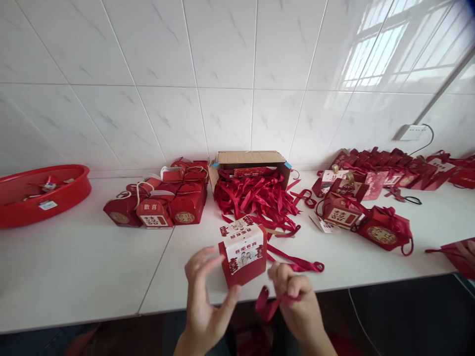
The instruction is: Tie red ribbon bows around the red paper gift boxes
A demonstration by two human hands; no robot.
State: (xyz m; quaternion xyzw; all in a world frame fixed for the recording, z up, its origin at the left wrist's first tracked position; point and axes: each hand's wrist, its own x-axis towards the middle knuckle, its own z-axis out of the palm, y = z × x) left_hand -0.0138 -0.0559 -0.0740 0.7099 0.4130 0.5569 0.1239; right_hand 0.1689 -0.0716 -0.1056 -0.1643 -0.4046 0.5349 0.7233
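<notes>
A red gift box point(245, 274) with a white printed band over its top stands upright near the table's front edge. Beside its left face is my left hand point(208, 291), thumb and fingers spread in a wide curve with nothing between them. My right hand point(295, 299), to the right of the box and just off the table edge, has its fingers closed on a dark red ribbon point(265, 306), whose loose end curls out to the left. Another length of red ribbon point(297, 262) lies on the table behind my right hand.
A cardboard carton point(250, 157) spills a heap of red ribbons point(256, 195) toward me. Finished-looking red boxes point(187, 202) cluster at left, and ribboned boxes point(384, 230) at right. A red basin point(74, 198) stands far left. Another person's hand point(469, 252) holds a box at the right edge.
</notes>
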